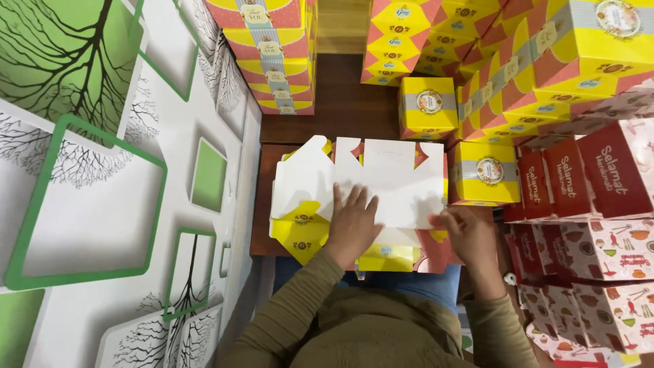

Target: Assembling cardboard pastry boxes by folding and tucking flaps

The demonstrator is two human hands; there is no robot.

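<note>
A flat, unfolded cardboard box blank (381,184), white side up, lies on a small brown worktop (262,225). The left hand (353,221) presses it down, palm open; the right hand (466,232) pinches its right edge. Stacks of closed yellow-and-pink boxes (428,105) surround it, contents unseen.

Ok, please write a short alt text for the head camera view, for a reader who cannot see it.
Seen from above, a person's left hand presses flat on an unfolded white and yellow cardboard box blank lying on a dark brown wooden table, and the right hand touches its right edge. Stacks of folded yellow and pink boxes stand behind.
</note>
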